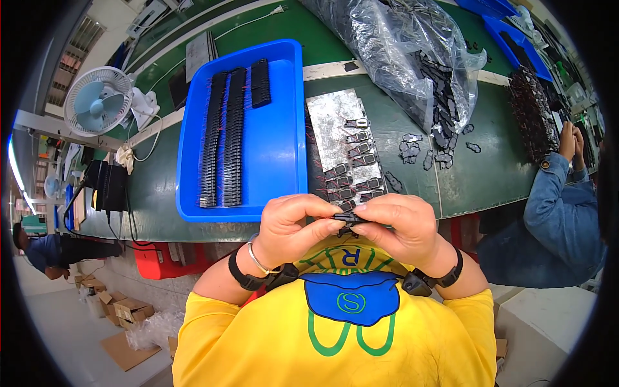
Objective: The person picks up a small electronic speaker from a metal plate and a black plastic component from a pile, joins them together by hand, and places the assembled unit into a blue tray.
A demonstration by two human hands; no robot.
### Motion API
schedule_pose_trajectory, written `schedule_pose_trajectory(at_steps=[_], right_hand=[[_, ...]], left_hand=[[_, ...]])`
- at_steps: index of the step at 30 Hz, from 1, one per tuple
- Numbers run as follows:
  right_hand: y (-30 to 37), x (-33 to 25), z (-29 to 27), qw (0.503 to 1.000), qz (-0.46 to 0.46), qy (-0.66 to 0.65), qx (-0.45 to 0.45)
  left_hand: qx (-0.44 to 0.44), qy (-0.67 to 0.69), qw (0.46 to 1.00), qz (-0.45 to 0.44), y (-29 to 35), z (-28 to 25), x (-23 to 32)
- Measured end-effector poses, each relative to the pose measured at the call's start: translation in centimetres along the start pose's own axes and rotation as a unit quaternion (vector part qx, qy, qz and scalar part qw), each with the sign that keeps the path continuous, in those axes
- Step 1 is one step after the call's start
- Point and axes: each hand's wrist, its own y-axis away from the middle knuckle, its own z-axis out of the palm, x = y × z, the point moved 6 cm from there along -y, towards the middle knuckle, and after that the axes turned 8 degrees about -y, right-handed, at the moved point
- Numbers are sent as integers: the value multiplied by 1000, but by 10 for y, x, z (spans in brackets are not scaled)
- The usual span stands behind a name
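My left hand (293,227) and my right hand (405,227) meet near the table's front edge, both pinching one small black plastic part (349,218) between thumbs and fingertips. Just beyond them lies a silvery metal plate (332,116), with several small black parts with red wires (340,182) set out in rows on it. Left of the plate stands a blue tray (274,148). Inside it, similar black parts (233,138) are packed upright in long rows, with thin red wires showing between them.
A clear plastic bag (393,58) spills flat black pieces (411,149) onto the green table (477,174). A white fan (97,103) and a black box with cables (106,185) stand at left. A co-worker in a denim sleeve (554,200) sits at right. A red stool (161,261) is under the table.
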Motion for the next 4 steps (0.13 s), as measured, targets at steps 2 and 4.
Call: schedule_pose_trajectory(at_steps=[2,4], right_hand=[[2,2,1,1000,-8,3,2],[3,-2,1,998,-56,35,13]], left_hand=[[-6,-24,1000,16,0,0,0],[-8,-32,999,29,0,-1,1]])
